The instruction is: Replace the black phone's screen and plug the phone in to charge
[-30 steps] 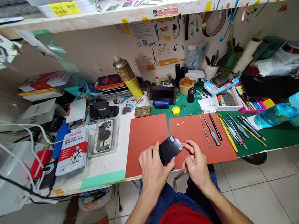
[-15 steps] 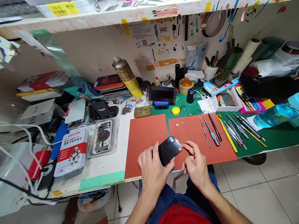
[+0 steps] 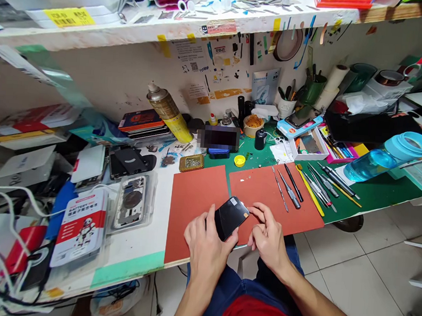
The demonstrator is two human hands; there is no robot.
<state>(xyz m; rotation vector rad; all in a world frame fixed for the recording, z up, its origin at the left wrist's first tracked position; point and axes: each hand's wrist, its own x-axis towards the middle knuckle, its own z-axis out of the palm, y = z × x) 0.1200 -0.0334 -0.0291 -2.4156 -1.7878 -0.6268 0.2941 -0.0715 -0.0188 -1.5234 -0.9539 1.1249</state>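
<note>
A glossy black phone-shaped panel with a small white label is tilted above the front edge of the red-brown mat. My left hand grips it between the thumb and fingers at its left and lower sides. At the panel's upper right corner, beside a small orange patch, is the index fingertip of my right hand; the other fingers are curled, and what they may hold is too small to make out. Slim tools, among them a yellow-handled brush, lie to the right.
Left of the mat are a phone housing in a clear tray, a battery box and white cables. Behind stand a spray can and a small metal tin. A blue water bottle leans at the right. A shelf overhangs the back.
The view has turned a little, so the bench, panel and hands appear shifted left. My hands keep nearly the same hold and pose around the panel.
</note>
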